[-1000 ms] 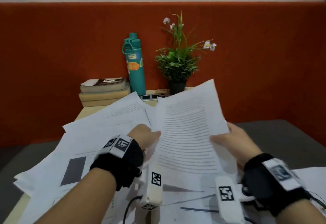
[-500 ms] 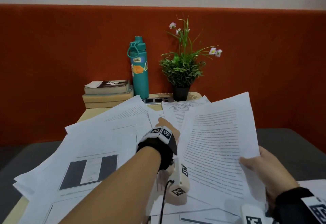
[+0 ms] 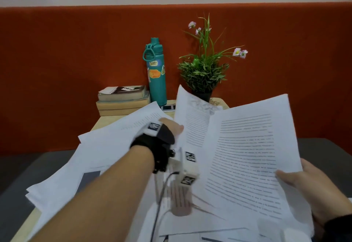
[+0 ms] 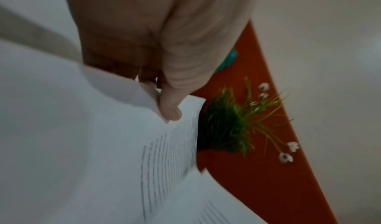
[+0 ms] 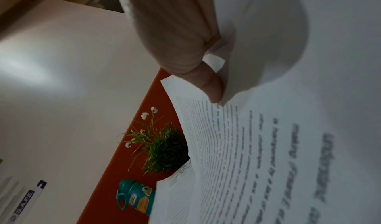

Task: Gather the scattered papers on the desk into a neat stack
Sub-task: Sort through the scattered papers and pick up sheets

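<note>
My right hand point(image 3: 302, 182) holds a bundle of printed sheets point(image 3: 245, 158) by its right edge, lifted and tilted over the desk; the right wrist view shows the thumb point(image 5: 212, 87) pressed on the sheet point(image 5: 257, 146). My left hand point(image 3: 171, 127) reaches forward and pinches the edge of another printed sheet point(image 3: 192, 119), which stands raised behind the bundle. In the left wrist view the thumb point(image 4: 173, 107) clamps that paper point(image 4: 164, 146). More loose papers point(image 3: 99, 158) lie spread across the left and front of the desk.
At the back of the desk stand a teal bottle point(image 3: 156, 74), a potted plant point(image 3: 203, 74) and a pile of books point(image 3: 122, 99). A power strip point(image 3: 168, 107) lies by the bottle. An orange wall panel point(image 3: 57, 70) rises behind the wooden desk point(image 3: 106, 121).
My left hand let go of the bundle, reached forward and took hold of a far sheet, lifting it. My right hand carried the bundle to the right.
</note>
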Motion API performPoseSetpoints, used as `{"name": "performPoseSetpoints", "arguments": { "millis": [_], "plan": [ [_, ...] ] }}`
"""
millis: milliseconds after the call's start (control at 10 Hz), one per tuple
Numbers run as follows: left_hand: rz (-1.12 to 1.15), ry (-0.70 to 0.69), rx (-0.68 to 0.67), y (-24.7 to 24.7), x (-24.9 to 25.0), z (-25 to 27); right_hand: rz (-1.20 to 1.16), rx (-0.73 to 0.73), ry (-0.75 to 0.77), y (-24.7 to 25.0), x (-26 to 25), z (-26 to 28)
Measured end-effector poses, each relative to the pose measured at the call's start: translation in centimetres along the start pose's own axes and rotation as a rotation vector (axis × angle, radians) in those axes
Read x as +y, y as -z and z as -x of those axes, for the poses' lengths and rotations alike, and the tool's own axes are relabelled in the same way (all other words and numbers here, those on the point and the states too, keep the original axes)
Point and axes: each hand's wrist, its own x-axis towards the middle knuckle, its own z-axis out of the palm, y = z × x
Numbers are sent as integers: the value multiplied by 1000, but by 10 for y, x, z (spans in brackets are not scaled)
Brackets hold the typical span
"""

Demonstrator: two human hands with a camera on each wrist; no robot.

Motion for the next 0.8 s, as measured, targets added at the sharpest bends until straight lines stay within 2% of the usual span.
{"name": "performPoseSetpoints", "arguments": {
  "millis": [100, 200, 300, 400, 500, 600, 700, 800],
  "plan": [
    [-146, 53, 113, 48, -42, 15, -59, -33, 24, 5, -1, -2],
    [-234, 225, -11, 78, -112, 30, -60, -6, 51, 11, 14, -26],
    [-158, 384, -94, 80, -156, 48, -30, -61, 85, -9, -2, -16],
    [-318, 398, -96, 62, -170, 61, -60, -104, 82, -25, -3, -20],
    [-321, 382, -46, 51, -169, 66, -39, -100, 54, -34, 10, -33],
    [-311, 368, 69, 54, -165, 67, -56, -87, 58, -41, 15, -36],
    [-330, 353, 80, 57, -164, 71, -57, -126, 79, -45, 11, -27],
    [-280, 388, 27, 64, -173, 69, -24, -192, 62, -48, 10, -28]
  ]
}}
